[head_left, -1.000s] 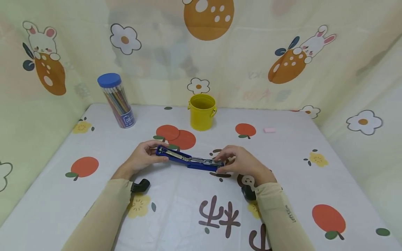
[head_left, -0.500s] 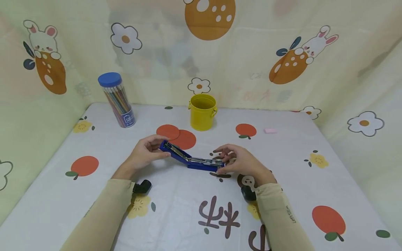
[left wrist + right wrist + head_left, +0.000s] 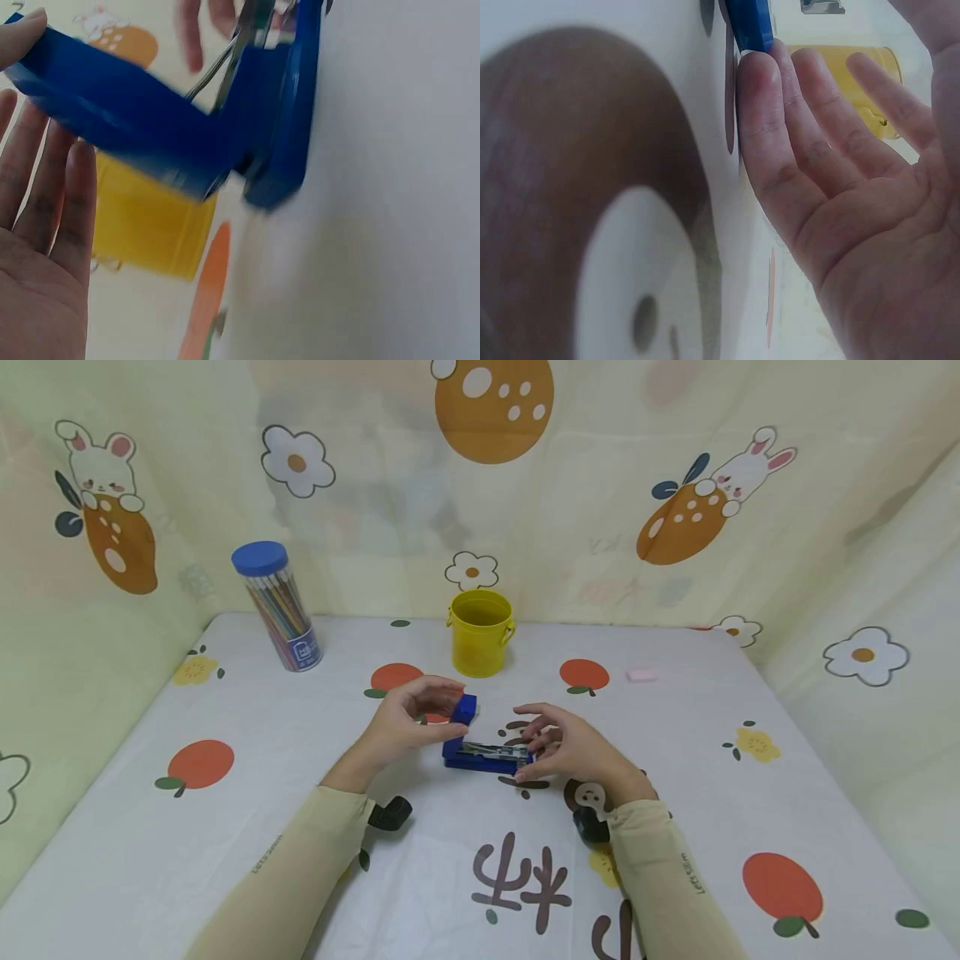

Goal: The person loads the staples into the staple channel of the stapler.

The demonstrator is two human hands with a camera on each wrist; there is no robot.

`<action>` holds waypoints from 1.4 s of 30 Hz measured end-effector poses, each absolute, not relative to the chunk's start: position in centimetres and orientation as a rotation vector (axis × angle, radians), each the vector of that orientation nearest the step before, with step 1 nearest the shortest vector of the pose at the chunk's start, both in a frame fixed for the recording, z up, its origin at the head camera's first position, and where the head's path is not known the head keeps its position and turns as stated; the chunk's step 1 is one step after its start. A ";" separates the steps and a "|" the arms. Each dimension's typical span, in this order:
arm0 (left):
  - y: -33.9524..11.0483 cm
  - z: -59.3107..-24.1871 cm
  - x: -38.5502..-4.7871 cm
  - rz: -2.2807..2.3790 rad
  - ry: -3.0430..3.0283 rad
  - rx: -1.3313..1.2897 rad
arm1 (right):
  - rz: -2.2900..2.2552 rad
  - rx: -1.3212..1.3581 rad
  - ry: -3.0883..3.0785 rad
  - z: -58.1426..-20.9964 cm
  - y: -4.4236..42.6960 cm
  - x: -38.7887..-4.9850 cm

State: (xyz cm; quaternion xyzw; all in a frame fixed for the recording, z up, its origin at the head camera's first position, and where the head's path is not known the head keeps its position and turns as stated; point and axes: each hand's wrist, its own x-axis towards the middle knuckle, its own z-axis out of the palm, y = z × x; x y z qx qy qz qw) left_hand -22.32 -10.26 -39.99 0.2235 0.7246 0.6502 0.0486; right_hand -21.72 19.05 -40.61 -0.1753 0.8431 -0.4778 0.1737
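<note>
A blue stapler (image 3: 480, 762) lies on the table mid-scene, folded wide apart, its metal magazine bared and its cover (image 3: 112, 105) standing nearly upright. My left hand (image 3: 401, 718) holds the cover's raised end, the thumb pressed on one side and the fingers reaching round the other; the finger contact is partly hidden. At the base's far right end, my right hand (image 3: 573, 747) holds the base low down between the thumb and the lower fingers. Its index finger is lifted off. The right wrist view shows fingertips (image 3: 761, 71) at the stapler's end.
Behind the stapler stands a yellow bucket (image 3: 480, 647). A clear jar of pencils (image 3: 288, 618) with a blue lid is at the back left. Toward the back right lies a pink eraser-like block (image 3: 641, 676). A patterned cloth (image 3: 420, 893) covers the table, and printed curtains surround it.
The stapler's cover has swung up from lying out to the left to nearly upright. My left hand has moved right with it, while the right hand has stayed at the base's end.
</note>
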 end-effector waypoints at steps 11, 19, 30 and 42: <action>-7.0 -41.5 -22.0 1.751 2.294 0.776 | -1.404 -0.457 2.358 -41.0 18.6 -21.7; -6.6 -42.9 -21.3 1.602 2.366 0.767 | -1.415 -0.432 2.350 -41.5 18.4 -21.1; -6.7 -43.8 -21.2 1.653 2.371 0.816 | -1.436 -0.527 2.423 -41.4 18.5 -20.9; -6.4 -44.0 -21.5 1.653 2.464 0.881 | -1.469 -0.617 2.406 -40.8 18.7 -21.3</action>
